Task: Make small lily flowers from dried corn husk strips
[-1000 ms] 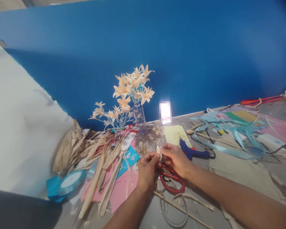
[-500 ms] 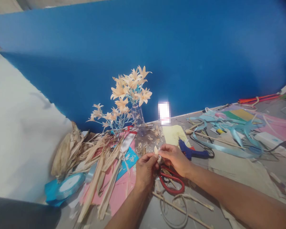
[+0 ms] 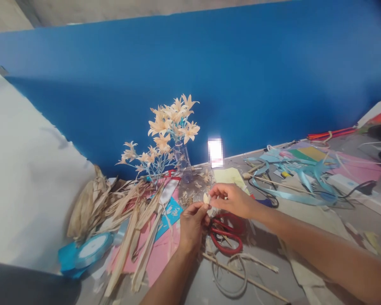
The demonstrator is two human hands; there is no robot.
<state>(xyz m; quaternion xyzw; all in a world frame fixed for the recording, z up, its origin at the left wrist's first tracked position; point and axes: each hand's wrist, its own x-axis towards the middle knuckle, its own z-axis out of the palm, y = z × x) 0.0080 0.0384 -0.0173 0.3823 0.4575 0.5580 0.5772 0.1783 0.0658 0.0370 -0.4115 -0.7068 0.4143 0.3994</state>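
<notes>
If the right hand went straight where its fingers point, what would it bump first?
The right hand would probably first meet the small pale piece pinched by the left hand; whether they touch now is unclear.

The left hand [image 3: 193, 220] is at the left of the red scissors [image 3: 225, 233], and it is bare, with slender fingers and a rounded thumb. The left forearm [image 3: 174, 271], lower left of the scissors, is bare and smooth in outline. Above the scissors is the right hand [image 3: 230, 201], also bare. The right forearm [image 3: 305, 241], at their right, is uncovered and becomes wider away from the wrist. Fingernails are too small to describe.
</notes>
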